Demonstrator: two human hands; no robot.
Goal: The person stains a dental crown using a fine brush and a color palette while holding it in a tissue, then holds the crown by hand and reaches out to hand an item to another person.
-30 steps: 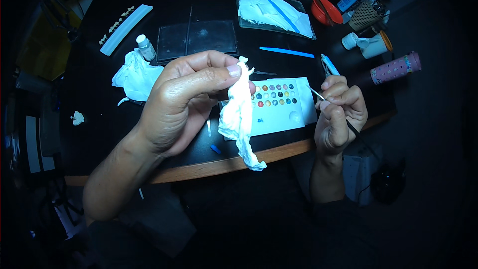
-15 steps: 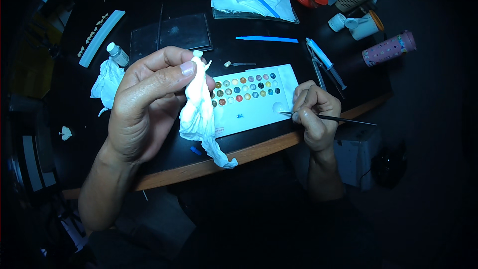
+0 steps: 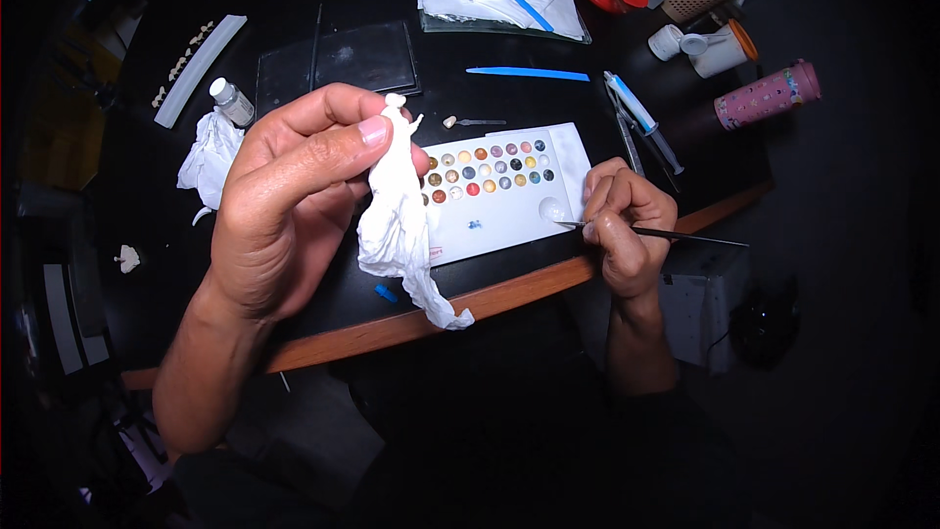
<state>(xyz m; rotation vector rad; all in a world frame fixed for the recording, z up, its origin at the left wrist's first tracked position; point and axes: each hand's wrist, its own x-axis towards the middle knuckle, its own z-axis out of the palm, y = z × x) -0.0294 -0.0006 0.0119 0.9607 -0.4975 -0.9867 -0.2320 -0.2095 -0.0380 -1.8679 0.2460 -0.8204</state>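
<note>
My left hand [image 3: 269,206] is closed, pinching a crumpled white tissue [image 3: 392,220] between thumb and fingers. A small whitish tooth-like piece [image 3: 395,100] sticks up at the top of that pinch. The tissue's lower end hangs past the near edge of a white palette [image 3: 509,237], which has rows of coloured round pans. In my right hand [image 3: 632,240], a thin dark brush [image 3: 700,237] is gripped, its tip pointing left beside the round mixing well [image 3: 551,209] of the palette. I cannot tell whether the tip touches the surface. A blue smear [image 3: 475,224] marks the palette.
A blue cap-like bit [image 3: 386,293] lies near the wooden table edge [image 3: 490,297]. Behind are a tooth-like piece on a pin [image 3: 450,121], a blue strip [image 3: 529,73], a syringe [image 3: 632,103] and a dark slab [image 3: 367,57]. A small bottle [image 3: 232,103] stands left; a pink flask [image 3: 767,95] lies right.
The light has turned from bluish to more neutral. The brush and my right hand have shifted very slightly to the right; my left hand keeps its hold on the tissue.
</note>
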